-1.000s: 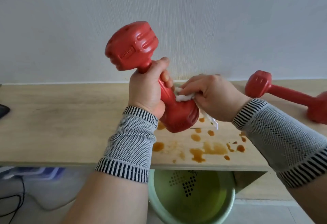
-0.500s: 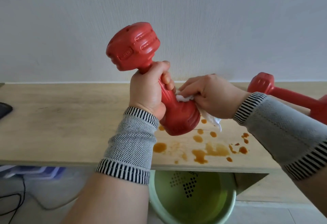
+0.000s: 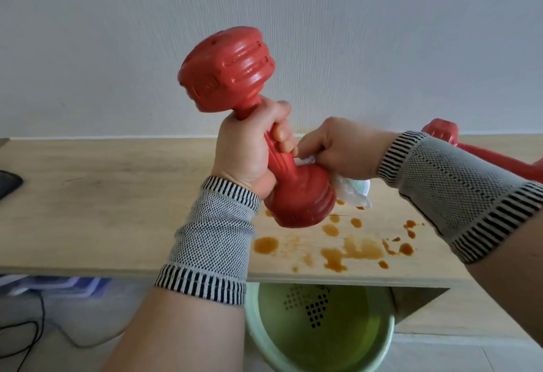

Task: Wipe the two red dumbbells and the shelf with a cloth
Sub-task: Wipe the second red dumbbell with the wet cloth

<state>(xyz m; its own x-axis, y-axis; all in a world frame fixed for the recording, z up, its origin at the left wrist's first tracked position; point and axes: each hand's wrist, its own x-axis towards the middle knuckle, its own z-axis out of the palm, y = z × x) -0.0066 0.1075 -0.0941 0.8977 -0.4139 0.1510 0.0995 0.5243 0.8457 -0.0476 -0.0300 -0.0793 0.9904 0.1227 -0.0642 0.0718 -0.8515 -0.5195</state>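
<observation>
wiping is shifting: right hand (image 3: 342,148), pinching the cloth (image 3: 351,192), is now working round the far side of the lower head of the held dumbbell (image 3: 296,192). left hand (image 3: 249,151) is gripping its handle above the shelf (image 3: 88,210). second dumbbell (image 3: 482,154) is apparently lying untouched; spill stains (image 3: 349,251) are remaining.

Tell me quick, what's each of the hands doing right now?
Left hand: closed round the handle of the raised dumbbell.
Right hand: closed on the cloth, pressing it against the dumbbell.
</observation>
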